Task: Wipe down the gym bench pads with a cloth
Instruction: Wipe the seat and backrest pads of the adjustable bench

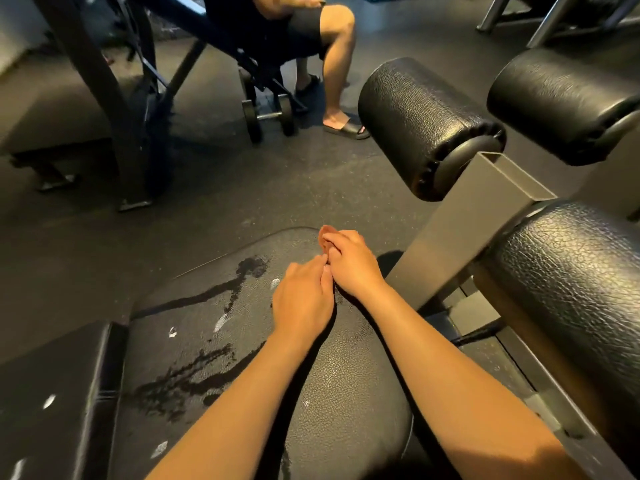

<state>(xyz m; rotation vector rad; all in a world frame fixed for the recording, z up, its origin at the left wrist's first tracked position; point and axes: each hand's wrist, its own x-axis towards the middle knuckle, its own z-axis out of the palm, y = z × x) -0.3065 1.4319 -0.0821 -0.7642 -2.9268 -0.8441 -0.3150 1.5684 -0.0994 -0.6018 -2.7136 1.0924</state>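
Note:
The black bench seat pad [346, 393] fills the lower middle of the head view, with dark cracked streaks and small white scuffs on its left half. My right hand [353, 265] rests near the pad's far edge, fingers curled over a small orange-pink cloth [325, 235] that shows only at the fingertips. My left hand [303, 299] lies palm down on the pad right beside it. Its fingertips touch the right hand's fingers, and I cannot see whether they pinch the cloth.
A second flat pad [52, 393] adjoins at the lower left. Three black roller pads [415, 126] [561, 98] [571, 289] on a grey steel post [478, 220] stand to the right. A person in slides [332, 64] sits on another bench beyond, beside a dark machine frame [114, 116].

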